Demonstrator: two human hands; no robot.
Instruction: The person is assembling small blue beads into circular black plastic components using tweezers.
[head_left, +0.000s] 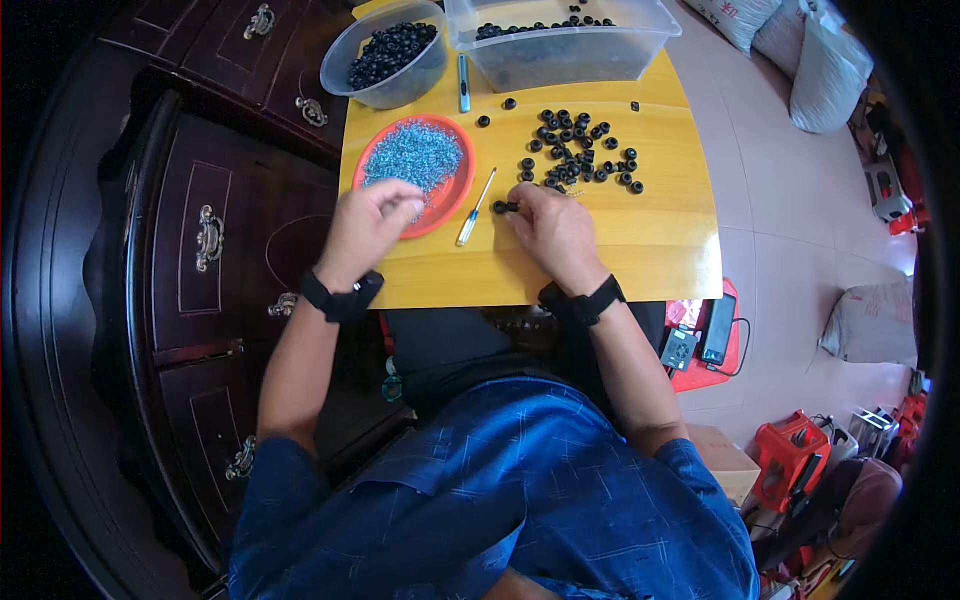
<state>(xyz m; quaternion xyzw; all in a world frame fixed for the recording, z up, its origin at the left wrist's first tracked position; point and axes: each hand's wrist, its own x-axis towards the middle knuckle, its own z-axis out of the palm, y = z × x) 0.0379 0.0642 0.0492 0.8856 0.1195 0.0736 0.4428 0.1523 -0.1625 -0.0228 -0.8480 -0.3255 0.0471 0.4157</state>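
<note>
My left hand (pixel 370 225) is over the near-left rim of a round orange plate (pixel 468 170). Its thumb and forefinger are pinched together; whatever they may hold is too small to make out. A heap of tiny bluish, shiny metal pieces (pixel 415 155) fills the plate. My right hand (pixel 555 228) rests on the yellow table (pixel 450 275), its fingers closed at a small black round part (pixel 501 207). Just beyond that hand lie several similar black round parts (pixel 570 155) in a loose group. Between my hands is a small screwdriver (pixel 477 207) with a clear handle.
At the far edge stand a round clear tub (pixel 385 92) and a rectangular clear bin (pixel 560 68), both with black parts. A blue-grey slim tool (pixel 463 82) lies near them. Dark wooden drawers (pixel 215 230) line the left. On the right are sacks (pixel 835 80) and a red stool (pixel 792 455).
</note>
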